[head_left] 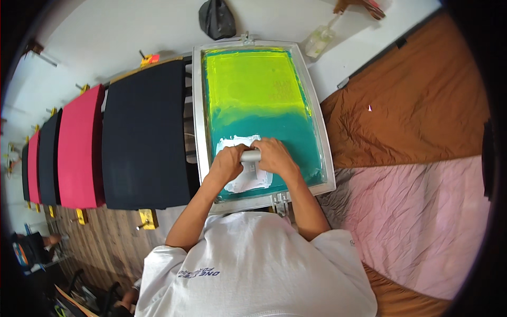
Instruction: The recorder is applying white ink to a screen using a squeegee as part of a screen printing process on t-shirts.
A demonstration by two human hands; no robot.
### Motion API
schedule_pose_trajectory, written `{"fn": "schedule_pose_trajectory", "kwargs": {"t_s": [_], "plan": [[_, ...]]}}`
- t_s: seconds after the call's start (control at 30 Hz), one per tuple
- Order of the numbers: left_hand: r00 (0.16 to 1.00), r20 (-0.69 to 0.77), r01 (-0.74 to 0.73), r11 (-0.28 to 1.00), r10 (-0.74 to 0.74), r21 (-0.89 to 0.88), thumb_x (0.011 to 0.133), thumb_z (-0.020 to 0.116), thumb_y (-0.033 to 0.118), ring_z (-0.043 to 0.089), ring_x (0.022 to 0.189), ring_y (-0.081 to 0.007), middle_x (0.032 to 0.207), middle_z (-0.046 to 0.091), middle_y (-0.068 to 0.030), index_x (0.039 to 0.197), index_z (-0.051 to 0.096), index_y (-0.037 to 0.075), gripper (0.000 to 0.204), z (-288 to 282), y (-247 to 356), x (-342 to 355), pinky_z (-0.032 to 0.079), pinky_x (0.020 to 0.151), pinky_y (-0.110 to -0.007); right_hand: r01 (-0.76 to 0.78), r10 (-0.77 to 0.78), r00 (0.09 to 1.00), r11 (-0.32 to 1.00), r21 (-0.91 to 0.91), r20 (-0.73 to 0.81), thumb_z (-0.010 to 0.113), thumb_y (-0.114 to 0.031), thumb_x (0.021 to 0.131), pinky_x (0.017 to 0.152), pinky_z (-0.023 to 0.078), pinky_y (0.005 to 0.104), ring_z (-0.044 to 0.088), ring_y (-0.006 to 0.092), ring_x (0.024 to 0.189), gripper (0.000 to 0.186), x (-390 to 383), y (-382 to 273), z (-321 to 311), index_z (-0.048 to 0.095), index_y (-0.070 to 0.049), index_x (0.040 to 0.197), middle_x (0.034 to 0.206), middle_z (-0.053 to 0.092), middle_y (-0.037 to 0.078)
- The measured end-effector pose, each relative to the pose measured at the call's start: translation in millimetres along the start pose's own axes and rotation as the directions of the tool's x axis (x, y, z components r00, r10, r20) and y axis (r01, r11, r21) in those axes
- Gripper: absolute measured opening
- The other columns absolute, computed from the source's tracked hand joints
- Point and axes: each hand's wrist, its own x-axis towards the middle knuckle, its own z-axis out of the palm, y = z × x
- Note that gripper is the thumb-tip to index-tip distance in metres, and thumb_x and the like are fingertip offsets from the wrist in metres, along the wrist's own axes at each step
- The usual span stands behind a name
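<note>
A screen-printing frame [198, 111] with metal sides lies in front of me, its mesh yellow-green at the far part and teal nearer. My left hand [227, 164] and my right hand [275, 158] both grip a squeegee [251, 156], one at each end of its pale grey handle. The squeegee's lower edge is hidden behind the handle and my fingers. White ink [243, 185] lies in a rough-edged patch on the near left part of the mesh, around and below the squeegee. A metal clamp [280, 203] sits at the frame's near edge.
Left of the frame runs a row of boards covered in black fabric [148, 132] and pink fabric [81, 148], with yellow brackets [148, 218] at their ends. Brown cloth [406, 95] and pink cloth [412, 222] spread on the right. A dark bag [217, 20] is against the far wall.
</note>
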Motion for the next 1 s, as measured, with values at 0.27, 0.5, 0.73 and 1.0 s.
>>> {"fn": "schedule_pose_trajectory", "kwargs": {"t_s": [0.27,0.5,0.73,1.0], "plan": [[0.999,-0.039,-0.016,0.992,0.011,-0.125,0.068,0.063,-0.008,0.068,0.088,-0.0367,0.094,0.07,-0.0177,0.11,0.067,0.004,0.044,23.8,17.7,-67.5,0.056,0.078,-0.043,-0.076,0.076,0.996,0.997,0.013,0.036,0.063,0.002,0.061,0.085,0.048,0.0485,0.057,0.0421,0.096,0.051,-68.0,-32.8,9.8,0.065,-0.007,0.112,0.102,0.064,0.016],[0.976,0.198,0.105,0.994,-0.095,-0.041,0.066,0.067,0.0,0.069,0.081,-0.0384,0.083,0.07,-0.0199,0.107,0.068,0.005,0.041,9.6,16.5,-65.3,0.056,0.074,-0.046,-0.005,-0.006,0.984,0.998,0.061,0.177,0.059,0.005,0.063,0.081,0.05,0.0466,0.062,0.0426,0.093,0.041,-57.3,-37.4,-3.6,0.068,-0.002,0.102,0.097,0.066,0.023],[0.983,-0.176,0.045,0.999,-0.046,-0.006,0.071,0.064,0.0,0.068,0.079,-0.0378,0.083,0.069,-0.0191,0.096,0.067,0.004,0.025,4.1,-15.7,-15.8,0.056,0.07,-0.046,0.023,-0.016,0.995,0.997,-0.079,0.098,0.058,0.006,0.065,0.084,0.05,0.0478,0.06,0.0434,0.096,0.044,9.2,-35.6,-18.8,0.066,-0.003,0.108,0.1,0.065,0.022],[0.987,-0.152,0.036,0.99,-0.056,-0.135,0.068,0.062,-0.008,0.067,0.09,-0.0372,0.097,0.069,-0.0186,0.11,0.063,0.001,0.043,30.8,3.6,-63.5,0.055,0.08,-0.043,0.053,-0.055,0.998,0.998,0.041,0.039,0.061,0.006,0.061,0.092,0.047,0.044,0.059,0.0398,0.101,0.048,-36.2,-20.6,15.0,0.065,-0.002,0.108,0.104,0.065,0.019]]}}
